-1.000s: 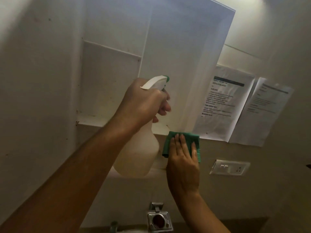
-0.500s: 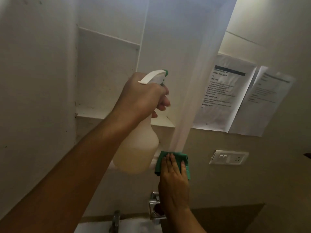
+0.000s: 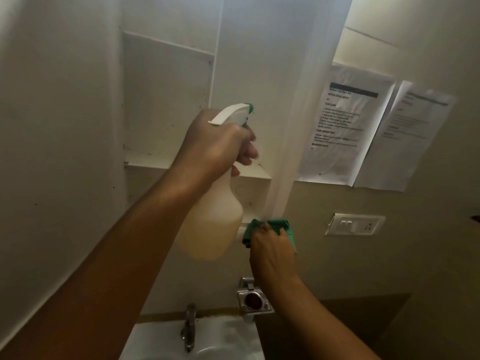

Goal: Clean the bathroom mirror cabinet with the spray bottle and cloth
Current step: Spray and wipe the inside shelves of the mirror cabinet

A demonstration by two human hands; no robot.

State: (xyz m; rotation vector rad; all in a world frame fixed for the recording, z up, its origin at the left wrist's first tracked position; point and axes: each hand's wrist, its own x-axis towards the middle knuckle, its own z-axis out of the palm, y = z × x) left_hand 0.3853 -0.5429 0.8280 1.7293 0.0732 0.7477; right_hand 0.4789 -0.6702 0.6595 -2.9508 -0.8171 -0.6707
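Two hands: both occupied, one tool each.
Left hand [image 3: 215, 141]: wrapped round the neck of the spray bottle [image 3: 213, 224], a finger by the trigger; bottle raised in front of the open mirror cabinet [image 3: 166, 100].
Right hand [image 3: 272, 253]: fingers bunching the cloth [image 3: 270, 227] against the cabinet's bottom edge, just beside the bottle.
Bottle handling: translucent plastic, pale liquid, judged moderately heavy and slick if wet; the neck under the white head is the sound hold.
Cloth handling: green, soft, limp; takes any pinch or palm press.
Cabinet: rigid white shelves, speckled with spots; door [image 3: 298, 113] hinged, likely to swing under pressure.
Writing: two printed sheets [image 3: 345, 126] hang to the right; text too blurred to read. No brand visible on bottle.
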